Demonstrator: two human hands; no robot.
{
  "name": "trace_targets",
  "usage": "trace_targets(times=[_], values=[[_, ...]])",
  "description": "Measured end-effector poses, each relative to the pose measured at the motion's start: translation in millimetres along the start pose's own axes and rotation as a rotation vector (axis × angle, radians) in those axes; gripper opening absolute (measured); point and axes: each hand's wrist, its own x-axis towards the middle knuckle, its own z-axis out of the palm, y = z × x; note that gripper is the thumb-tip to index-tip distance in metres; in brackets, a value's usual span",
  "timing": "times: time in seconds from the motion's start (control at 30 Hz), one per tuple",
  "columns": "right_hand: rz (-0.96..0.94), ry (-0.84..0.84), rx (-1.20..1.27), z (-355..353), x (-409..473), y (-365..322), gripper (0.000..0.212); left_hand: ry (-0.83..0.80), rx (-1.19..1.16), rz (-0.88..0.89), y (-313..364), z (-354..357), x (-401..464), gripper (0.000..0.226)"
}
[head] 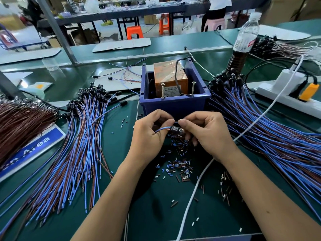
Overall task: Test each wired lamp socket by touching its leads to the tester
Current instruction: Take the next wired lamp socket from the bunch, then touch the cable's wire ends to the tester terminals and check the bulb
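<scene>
A green work table (121, 153) is stretching out under everything, and two great fans of blue and brown wired sockets are lying on it: one heap (73, 145) spreading away to the left of the person's fingers, the other heap (269, 127) spreading to the right. Just beyond the fingertips a blue plastic bin (173, 105) is standing, and inside it an orange, tape-wrapped tester box (171, 79) is sitting with two upright screws (162, 90) poking up at its near edge; there is a small printed label on the box, too blurred for me to read. Off to the right of the hands a white power strip (284, 96) is lying with a white cable (196, 186) trailing past the right wrist, and a water bottle (246, 33) with a red-and-white label is standing further back. Far left, a blue sign (33, 150) is showing the word "Area".

Both hands are working close together just in front of the bin. The left hand (147, 136) is curling round the blue and brown leads, thumb and forefinger pinching them near the top. The right hand (206, 134) is pinching the other side, and the dark lamp socket (177, 131) is sitting between the two hands, just under the meeting fingertips. Below the fingers, snipped bits of insulation (178, 166) are lying scattered.
</scene>
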Motion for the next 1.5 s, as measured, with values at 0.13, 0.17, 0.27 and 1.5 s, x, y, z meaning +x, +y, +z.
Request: trace_targets(times=[0.13, 0.17, 0.27, 1.5], values=[[0.021, 0.002, 0.053, 0, 0, -3, 0.017, -0.012, -0.038, -0.015, 2, 0, 0, 0.010], [0.022, 0.004, 0.056, 1, 0, -4, 0.018, -0.015, -0.036, -0.014, 3, 0, 0, 0.011], [0.015, 0.008, 0.059, 1, 0, -3, 0.021, -0.026, -0.018, -0.003, 4, -1, 0, 0.012], [-0.063, 0.256, 0.353, 9, 1, -16, 0.011, 0.490, -0.083, -0.018, 23, 17, -4, 0.013]])
